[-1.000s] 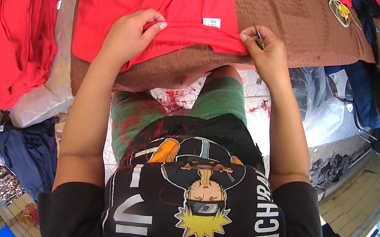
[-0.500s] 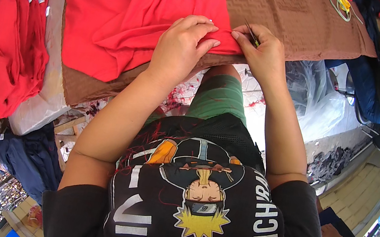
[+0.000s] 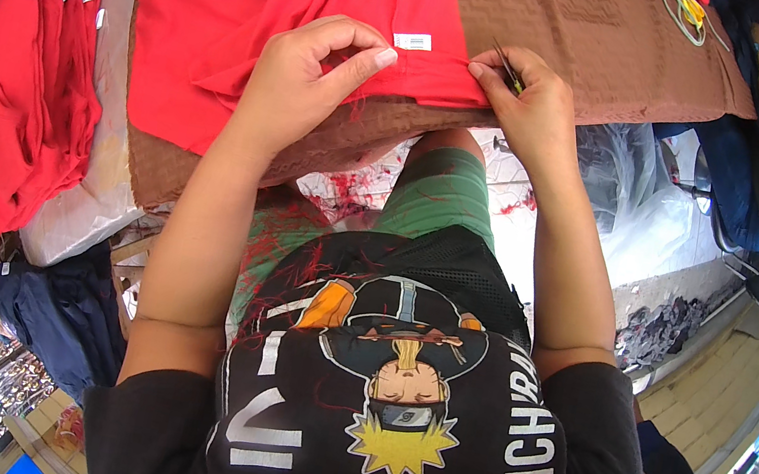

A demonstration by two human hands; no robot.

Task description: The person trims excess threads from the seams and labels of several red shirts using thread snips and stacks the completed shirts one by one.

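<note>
A red garment [image 3: 268,4] lies spread on a brown-covered table [image 3: 577,38], with a small white label [image 3: 412,41] near its hem. My left hand [image 3: 310,83] pinches the hem just left of the label. My right hand [image 3: 529,106] grips the hem's right end and also holds a thin dark tool [image 3: 508,65], probably small thread snips, between its fingers. Loose red threads hang from the hem between the two hands.
A pile of folded red garments [image 3: 26,83] lies at the left on a white sack [image 3: 90,206]. Dark blue clothes [image 3: 61,313] lie below it. A clear plastic bag [image 3: 639,202] and more dark garments [image 3: 757,172] sit at the right. Red thread scraps litter the floor.
My left hand slid right along the hem, from the garment's left part to beside the label. The right hand stayed at the hem's right end.
</note>
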